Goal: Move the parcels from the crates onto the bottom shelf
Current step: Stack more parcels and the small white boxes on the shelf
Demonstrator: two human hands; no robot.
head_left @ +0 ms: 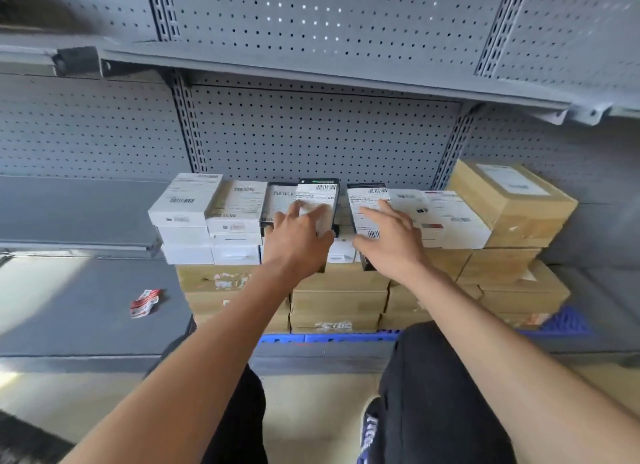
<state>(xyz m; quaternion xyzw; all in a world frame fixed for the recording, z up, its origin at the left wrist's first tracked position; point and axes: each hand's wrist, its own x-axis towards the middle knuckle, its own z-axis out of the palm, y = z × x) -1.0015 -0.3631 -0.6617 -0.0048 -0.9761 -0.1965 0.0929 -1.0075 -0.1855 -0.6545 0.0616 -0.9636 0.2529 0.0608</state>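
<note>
A stack of parcels stands on the bottom shelf (86, 318): brown cartons (339, 304) below, white boxes (187, 203) and black boxes with white labels on top. My left hand (298, 241) grips a black labelled parcel (320, 195) in the middle of the top row, fingers over its label. My right hand (391, 245) holds a second black labelled parcel (363, 200) just to the right, thumb at its near edge. Both parcels rest on the stack. No crate shows fully; a blue plastic edge (564, 321) peeks from under the cartons.
A larger brown carton (509, 203) tops the right end of the stack. A crumpled red-and-white wrapper (145, 302) lies on the shelf at the left. The grey upper shelf (311, 72) overhangs the stack, with pegboard (311, 134) behind. My knees are below.
</note>
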